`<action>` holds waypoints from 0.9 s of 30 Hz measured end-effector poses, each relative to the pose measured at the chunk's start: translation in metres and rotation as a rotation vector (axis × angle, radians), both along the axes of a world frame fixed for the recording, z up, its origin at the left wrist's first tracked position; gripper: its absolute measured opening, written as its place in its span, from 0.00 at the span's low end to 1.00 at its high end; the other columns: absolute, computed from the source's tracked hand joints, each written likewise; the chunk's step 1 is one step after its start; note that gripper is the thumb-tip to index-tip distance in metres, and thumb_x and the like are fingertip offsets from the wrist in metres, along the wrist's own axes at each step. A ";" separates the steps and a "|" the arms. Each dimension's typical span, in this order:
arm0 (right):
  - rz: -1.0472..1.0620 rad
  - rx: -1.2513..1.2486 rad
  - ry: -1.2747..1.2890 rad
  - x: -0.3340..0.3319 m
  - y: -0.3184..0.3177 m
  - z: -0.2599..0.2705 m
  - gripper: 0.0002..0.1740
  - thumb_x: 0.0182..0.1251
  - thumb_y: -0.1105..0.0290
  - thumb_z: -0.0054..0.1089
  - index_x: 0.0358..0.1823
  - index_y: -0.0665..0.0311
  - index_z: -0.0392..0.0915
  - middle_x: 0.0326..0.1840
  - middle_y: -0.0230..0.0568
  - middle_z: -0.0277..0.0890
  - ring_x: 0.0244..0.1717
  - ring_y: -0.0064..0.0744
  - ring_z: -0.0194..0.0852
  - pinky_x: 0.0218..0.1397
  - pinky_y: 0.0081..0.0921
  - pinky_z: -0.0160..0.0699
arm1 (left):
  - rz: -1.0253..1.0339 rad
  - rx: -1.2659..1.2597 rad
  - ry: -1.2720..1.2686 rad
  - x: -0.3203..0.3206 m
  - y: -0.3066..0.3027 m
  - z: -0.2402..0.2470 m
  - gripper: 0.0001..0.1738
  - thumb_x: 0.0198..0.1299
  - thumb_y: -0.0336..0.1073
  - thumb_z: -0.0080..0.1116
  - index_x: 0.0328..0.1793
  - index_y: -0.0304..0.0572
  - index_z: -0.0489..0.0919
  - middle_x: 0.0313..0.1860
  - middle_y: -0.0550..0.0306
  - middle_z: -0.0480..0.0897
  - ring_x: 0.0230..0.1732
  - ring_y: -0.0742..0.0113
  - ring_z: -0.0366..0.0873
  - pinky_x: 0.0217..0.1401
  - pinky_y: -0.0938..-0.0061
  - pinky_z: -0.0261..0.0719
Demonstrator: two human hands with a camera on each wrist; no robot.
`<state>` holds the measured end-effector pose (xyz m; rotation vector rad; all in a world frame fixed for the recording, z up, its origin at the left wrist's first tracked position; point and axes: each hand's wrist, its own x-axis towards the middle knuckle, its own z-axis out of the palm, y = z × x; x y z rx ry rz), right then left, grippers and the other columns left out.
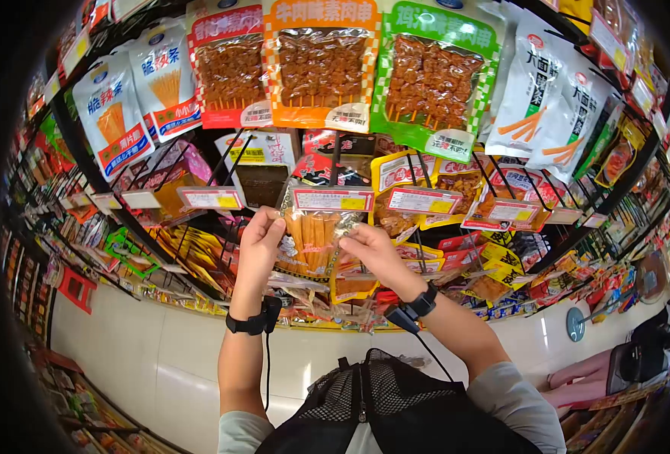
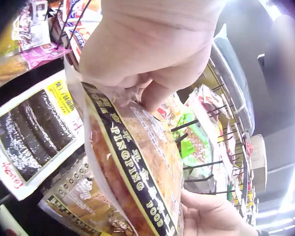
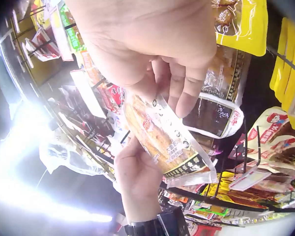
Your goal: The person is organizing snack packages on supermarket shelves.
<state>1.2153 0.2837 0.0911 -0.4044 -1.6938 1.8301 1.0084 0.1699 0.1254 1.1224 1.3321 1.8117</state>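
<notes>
A clear plastic packet of long orange-brown food strips (image 1: 308,246), with a black band lettered PINGPING FOOD, is held between both hands in front of the rack. My left hand (image 1: 259,240) pinches its upper left edge between thumb and fingers. On the opposite edge, my right hand (image 1: 374,256) grips the clear film. Seen from the left wrist, the packet (image 2: 137,162) stands tilted below the left hand, and a similar packet (image 2: 91,196) hangs behind it. In the right wrist view the right hand's fingers (image 3: 187,96) curl at the packet's top.
Metal hooks with price tags (image 1: 333,199) stick out close above the packet. Large green (image 1: 436,79) and orange (image 1: 321,64) snack bags hang higher. Dark strips in a white-edged packet (image 2: 34,132) hang beside the left hand. A person in pink trousers (image 1: 585,378) is at the right.
</notes>
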 end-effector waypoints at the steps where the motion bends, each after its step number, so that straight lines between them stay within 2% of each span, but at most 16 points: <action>1: 0.023 0.000 -0.005 0.005 -0.005 0.001 0.08 0.75 0.70 0.57 0.46 0.69 0.77 0.43 0.35 0.82 0.41 0.22 0.81 0.44 0.22 0.83 | -0.004 0.002 -0.020 0.005 -0.008 0.003 0.03 0.73 0.29 0.50 0.43 0.42 0.74 0.32 0.71 0.75 0.30 0.85 0.65 0.31 0.85 0.61; 7: 0.117 0.011 -0.032 0.024 -0.028 0.002 0.11 0.76 0.69 0.57 0.50 0.71 0.78 0.46 0.34 0.81 0.44 0.20 0.80 0.47 0.23 0.84 | 0.024 -0.001 -0.070 0.031 -0.051 0.007 0.03 0.73 0.29 0.50 0.43 0.42 0.74 0.34 0.71 0.74 0.36 0.84 0.67 0.41 0.86 0.65; 12: 0.249 -0.058 -0.090 0.034 -0.038 -0.006 0.10 0.76 0.70 0.56 0.51 0.69 0.78 0.46 0.32 0.81 0.46 0.19 0.79 0.49 0.22 0.82 | 0.135 -0.031 -0.161 0.045 -0.078 -0.024 0.04 0.73 0.29 0.52 0.41 0.44 0.74 0.31 0.72 0.72 0.33 0.84 0.65 0.37 0.85 0.62; 15: 0.293 -0.157 -0.100 0.032 -0.043 -0.029 0.10 0.74 0.71 0.59 0.52 0.67 0.78 0.46 0.29 0.80 0.45 0.17 0.77 0.49 0.21 0.79 | 0.215 -0.070 -0.255 0.059 -0.097 -0.047 0.05 0.72 0.32 0.53 0.39 0.48 0.75 0.29 0.72 0.73 0.28 0.82 0.64 0.32 0.82 0.59; 18: 0.365 -0.177 -0.110 0.025 -0.052 -0.056 0.10 0.74 0.72 0.59 0.52 0.66 0.78 0.46 0.29 0.80 0.45 0.16 0.77 0.47 0.20 0.78 | 0.339 -0.115 -0.362 0.070 -0.124 -0.082 0.03 0.72 0.35 0.53 0.41 0.50 0.74 0.32 0.70 0.76 0.32 0.80 0.69 0.36 0.81 0.67; 22: 0.508 -0.312 -0.147 0.005 -0.074 -0.111 0.09 0.74 0.73 0.59 0.51 0.66 0.77 0.45 0.32 0.81 0.45 0.19 0.77 0.49 0.19 0.76 | 0.533 -0.174 -0.568 0.097 -0.161 -0.109 0.05 0.72 0.36 0.53 0.42 0.47 0.74 0.32 0.69 0.76 0.34 0.78 0.70 0.37 0.79 0.68; 23: 0.522 -0.310 -0.228 0.002 -0.082 -0.112 0.08 0.74 0.73 0.58 0.50 0.66 0.77 0.46 0.32 0.81 0.46 0.19 0.78 0.51 0.19 0.75 | 0.581 -0.181 -0.594 0.100 -0.170 -0.119 0.05 0.72 0.37 0.53 0.42 0.47 0.74 0.32 0.69 0.75 0.33 0.78 0.70 0.37 0.79 0.68; 26: 0.607 -0.457 -0.241 -0.024 -0.115 -0.143 0.05 0.72 0.73 0.61 0.46 0.60 0.77 0.43 0.28 0.82 0.38 0.13 0.75 0.36 0.14 0.66 | 0.712 -0.184 -0.634 0.102 -0.206 -0.149 0.05 0.72 0.37 0.52 0.43 0.47 0.73 0.31 0.68 0.73 0.31 0.78 0.68 0.35 0.78 0.68; 27: 0.626 -0.482 -0.237 -0.034 -0.127 -0.158 0.05 0.72 0.74 0.60 0.47 0.61 0.77 0.43 0.31 0.82 0.39 0.15 0.75 0.38 0.14 0.68 | 0.747 -0.177 -0.648 0.103 -0.220 -0.154 0.05 0.73 0.37 0.52 0.43 0.47 0.73 0.31 0.68 0.73 0.31 0.78 0.68 0.35 0.78 0.68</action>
